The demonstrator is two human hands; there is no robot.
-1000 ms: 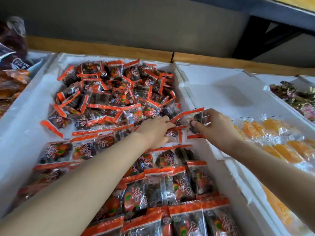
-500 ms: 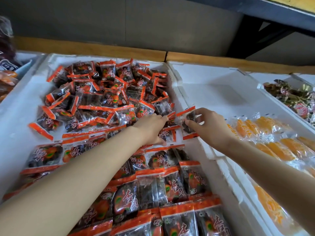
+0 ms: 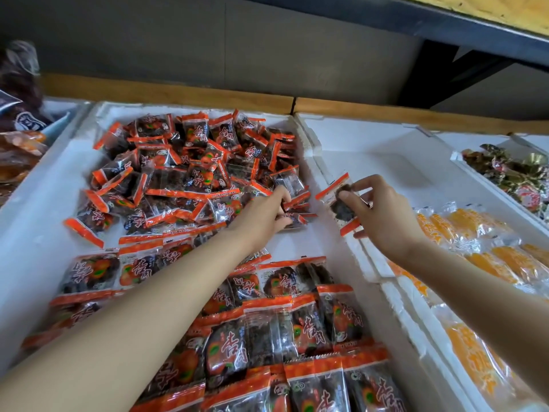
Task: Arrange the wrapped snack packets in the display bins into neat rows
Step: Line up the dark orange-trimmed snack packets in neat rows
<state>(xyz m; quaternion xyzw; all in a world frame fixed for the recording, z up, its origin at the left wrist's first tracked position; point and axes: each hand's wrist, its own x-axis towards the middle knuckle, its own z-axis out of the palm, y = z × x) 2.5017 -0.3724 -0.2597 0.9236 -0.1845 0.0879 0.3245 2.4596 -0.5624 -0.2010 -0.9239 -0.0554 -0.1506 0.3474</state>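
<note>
In the white bin [image 3: 38, 203], the left hand [image 3: 264, 215] had reached farther into the loose pile [image 3: 190, 173], fingers curled round packets [image 3: 294, 217] there; the right hand [image 3: 383, 215] had raised its pinched packet [image 3: 338, 203] above the bin's right wall.

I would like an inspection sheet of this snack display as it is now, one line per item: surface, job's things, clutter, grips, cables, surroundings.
Surface: white foam bin; a bare strip of floor shows between heap and rows.
Job's things: loose heap of red-edged packets at the far end; neat rows at the near end; one single packet in the air.
Clutter: orange packets in the next bin to the right; foil-wrapped sweets beyond; dark bags on the left.
Grips: left hand curls on packets at the loose heap's edge; right hand pinches the single packet over the bin's right wall.
Cables: nothing seen.
Surroundings: wooden rail, grey wall, dark shelf frame.
</note>
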